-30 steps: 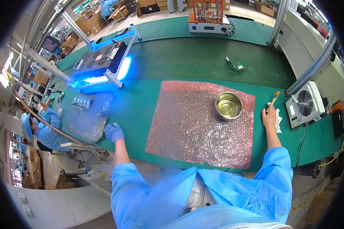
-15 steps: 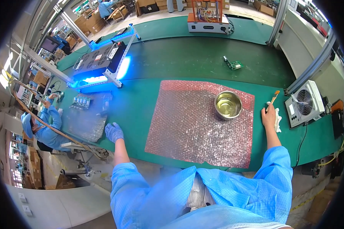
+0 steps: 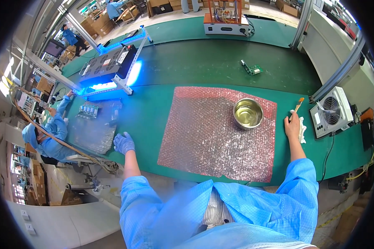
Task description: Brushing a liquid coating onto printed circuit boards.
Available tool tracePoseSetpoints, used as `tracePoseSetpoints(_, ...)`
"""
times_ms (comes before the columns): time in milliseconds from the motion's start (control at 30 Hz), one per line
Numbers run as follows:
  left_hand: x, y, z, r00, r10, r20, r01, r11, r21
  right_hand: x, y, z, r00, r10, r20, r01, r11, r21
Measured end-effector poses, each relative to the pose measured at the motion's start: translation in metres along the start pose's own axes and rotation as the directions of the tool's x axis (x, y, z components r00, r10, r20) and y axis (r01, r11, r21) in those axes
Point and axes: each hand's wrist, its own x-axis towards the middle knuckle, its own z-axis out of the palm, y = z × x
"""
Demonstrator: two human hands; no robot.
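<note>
We take the pink bubble-wrap sheet point(image 3: 218, 135) on the green desk point(image 3: 153, 112) as our landmark. Our hands lie well apart, one on each side of it. Our right hand point(image 3: 292, 126), bare, rests just off the sheet's right edge, closed around a small brush point(image 3: 297, 106) whose wooden handle points up and away from us; a white cloth point(image 3: 302, 129) lies touching that hand on its far side. Our left hand point(image 3: 124, 143), in a blue glove, lies flat and empty on the desk to the left of the sheet, at the edge of a clear plastic bag point(image 3: 93, 128). A steel bowl point(image 3: 248, 113) of yellowish liquid stands on the sheet's upper right part. A small fan unit point(image 3: 331, 112) sits to the right of the sheet, beyond the cloth.
</note>
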Motion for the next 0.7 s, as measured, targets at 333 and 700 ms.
tracePoseSetpoints(333,0.007,-0.012,0.008,0.997,0.064,-0.043,-0.066,0.996,-0.052,0.002,-0.008,-0.008,0.984,0.116,0.137,-0.117,0.993,-0.002)
tracePoseSetpoints(700,0.007,-0.01,0.005,0.998,0.047,-0.03,-0.048,0.998,-0.04,0.003,-0.01,-0.01,0.982,0.117,0.148,-0.117,0.993,-0.005)
